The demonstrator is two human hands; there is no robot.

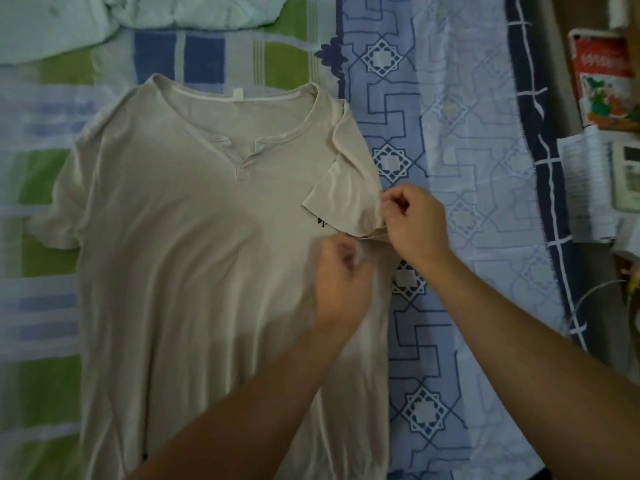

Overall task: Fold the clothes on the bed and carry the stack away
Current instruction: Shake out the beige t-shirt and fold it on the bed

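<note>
Both forearms came in from the near edge, reaching over the beige shirt (194, 254), which lay face up and flat on the bed, collar pointing away. The left hand (341, 275) was over the shirt's right side, just below the sleeve, fingers curled in; motion blur smeared it, so whether it pinched cloth I could not tell. The right hand (414, 221) sat at the shirt's right edge, thumb and fingers pinching the hem of the right sleeve (341, 199), and that sleeve lay folded inward across the chest, half covering a small black print (322, 223). On the shirt's far left the other sleeve lay spread flat. Under the shirt's left half was a green and blue checked sheet (41, 386), under its right edge a blue patterned sheet (460, 140). Beyond the collar, a crumpled pale green cloth (138, 12). Far right of the shirt, past the bed's edge, a red and white box (604, 77).
</note>
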